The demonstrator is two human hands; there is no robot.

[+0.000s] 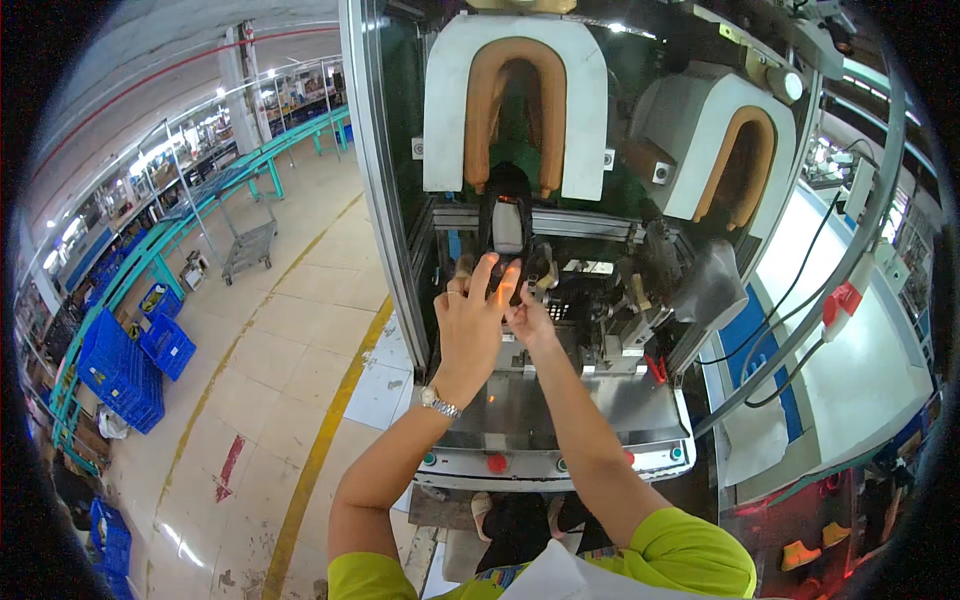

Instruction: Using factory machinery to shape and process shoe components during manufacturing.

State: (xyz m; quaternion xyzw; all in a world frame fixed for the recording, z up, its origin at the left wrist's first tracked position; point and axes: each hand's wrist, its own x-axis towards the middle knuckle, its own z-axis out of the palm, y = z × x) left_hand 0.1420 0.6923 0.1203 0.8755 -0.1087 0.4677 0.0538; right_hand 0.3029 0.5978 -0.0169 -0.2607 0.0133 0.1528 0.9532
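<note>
A black shoe upper (513, 183) with a pale grey patch inside stands lengthwise at the left station of a machine, just below a white U-shaped head (445, 110) lined with a tan pad (478, 120). My left hand (470, 322) grips the near end of the shoe from the left, its fingers reaching onto the black material. From the right my right hand (530, 320) closes on the same end, with its fingertips partly hidden. Orange light falls across the fingers where the hands meet. A watch (440, 402) is on my left wrist.
To the right stands a second U-shaped head (690, 140), beside a shiny metal form (712, 285). A metal ledge (600, 400) and a panel with red buttons (497, 463) lie below my forearms. Blue crates (125, 370) and a cart (250, 248) stand far left.
</note>
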